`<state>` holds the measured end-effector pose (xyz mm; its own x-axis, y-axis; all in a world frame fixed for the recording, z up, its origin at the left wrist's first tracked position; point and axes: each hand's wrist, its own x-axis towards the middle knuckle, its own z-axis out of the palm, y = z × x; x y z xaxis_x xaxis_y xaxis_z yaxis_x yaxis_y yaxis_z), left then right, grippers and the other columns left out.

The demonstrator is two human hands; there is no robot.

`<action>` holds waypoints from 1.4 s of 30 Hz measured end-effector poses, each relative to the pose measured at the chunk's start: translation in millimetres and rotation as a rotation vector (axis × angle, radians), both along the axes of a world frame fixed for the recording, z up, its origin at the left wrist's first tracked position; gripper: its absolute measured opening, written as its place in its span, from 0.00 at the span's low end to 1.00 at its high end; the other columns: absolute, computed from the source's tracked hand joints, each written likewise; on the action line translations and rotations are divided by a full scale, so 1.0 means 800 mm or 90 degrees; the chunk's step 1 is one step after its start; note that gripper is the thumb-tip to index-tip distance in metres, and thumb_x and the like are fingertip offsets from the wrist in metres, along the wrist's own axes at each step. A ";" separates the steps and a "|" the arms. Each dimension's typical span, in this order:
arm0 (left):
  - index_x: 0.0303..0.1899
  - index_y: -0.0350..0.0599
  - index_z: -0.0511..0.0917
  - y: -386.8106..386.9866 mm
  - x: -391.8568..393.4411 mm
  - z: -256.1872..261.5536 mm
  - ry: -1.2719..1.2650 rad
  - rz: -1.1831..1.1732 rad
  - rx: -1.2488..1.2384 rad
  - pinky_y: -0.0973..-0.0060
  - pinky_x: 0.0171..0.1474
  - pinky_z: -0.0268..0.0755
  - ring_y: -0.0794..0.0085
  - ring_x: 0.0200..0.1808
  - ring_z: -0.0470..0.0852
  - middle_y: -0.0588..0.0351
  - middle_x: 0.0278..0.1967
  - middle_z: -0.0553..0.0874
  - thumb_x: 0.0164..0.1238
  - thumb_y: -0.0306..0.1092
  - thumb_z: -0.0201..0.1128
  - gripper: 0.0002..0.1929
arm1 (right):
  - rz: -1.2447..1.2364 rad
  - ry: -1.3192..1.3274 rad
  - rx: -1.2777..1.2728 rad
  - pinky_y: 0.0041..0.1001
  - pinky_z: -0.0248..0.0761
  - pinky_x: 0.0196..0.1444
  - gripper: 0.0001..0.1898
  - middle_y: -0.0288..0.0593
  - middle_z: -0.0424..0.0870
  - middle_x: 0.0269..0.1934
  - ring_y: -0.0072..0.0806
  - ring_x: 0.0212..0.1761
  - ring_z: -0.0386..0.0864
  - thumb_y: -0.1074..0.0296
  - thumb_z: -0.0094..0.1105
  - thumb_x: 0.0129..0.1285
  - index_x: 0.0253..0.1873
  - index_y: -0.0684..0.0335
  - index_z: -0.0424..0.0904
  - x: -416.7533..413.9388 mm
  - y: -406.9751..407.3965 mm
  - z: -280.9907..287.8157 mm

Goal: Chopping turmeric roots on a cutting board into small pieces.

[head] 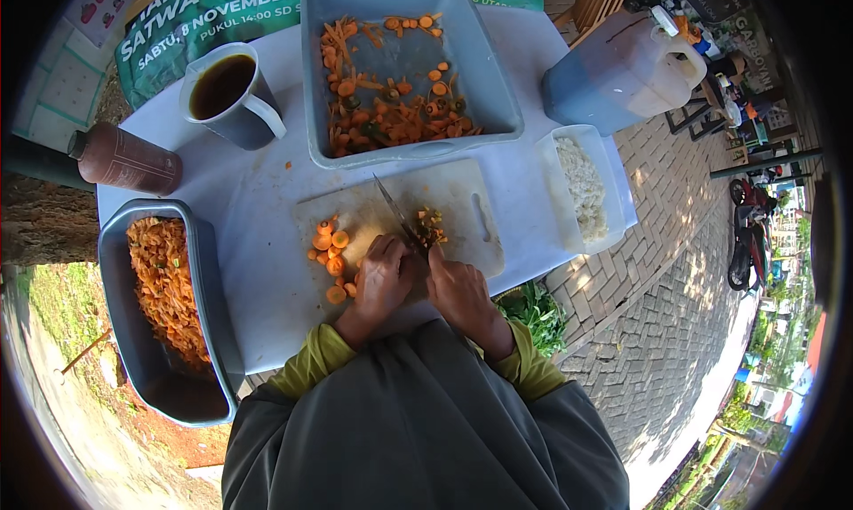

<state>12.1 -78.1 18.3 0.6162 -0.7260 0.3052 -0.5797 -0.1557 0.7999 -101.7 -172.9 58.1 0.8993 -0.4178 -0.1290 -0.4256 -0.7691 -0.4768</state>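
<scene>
My right hand [458, 285] is closed around the handle of a kitchen knife [393, 205], its blade pointing away to the upper left over a white plastic cutting board [373, 203]. Close against the near end of the knife is my left hand [382, 270], fingers bent; what its fingertips hold, if anything, is hidden. Carrot pieces [335, 265] lie on the board left of my left hand. Small chopped bits with green parts [430, 226] form a little heap just right of the blade.
Beyond the board is a grey tub [413, 151] of carrot scraps. To the left stand a bin [220, 323] of shredded orange material, a brown bottle [133, 159] and a jug [256, 113] of dark liquid. A white grain container [616, 197] and large jerrycan [613, 77] are at right.
</scene>
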 end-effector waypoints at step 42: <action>0.36 0.38 0.81 0.001 0.067 0.015 -0.044 -0.037 0.043 0.67 0.42 0.76 0.58 0.39 0.83 0.52 0.35 0.84 0.54 0.21 0.66 0.07 | -0.076 -0.040 0.061 0.54 0.69 0.29 0.07 0.58 0.78 0.21 0.58 0.26 0.78 0.72 0.50 0.65 0.43 0.67 0.65 -0.028 -0.019 -0.001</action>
<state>65.6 -77.1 30.1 0.5511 -0.7808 0.2944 -0.6428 -0.1723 0.7464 -124.5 -188.0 57.6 0.8515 -0.5109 -0.1183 -0.4783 -0.6642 -0.5746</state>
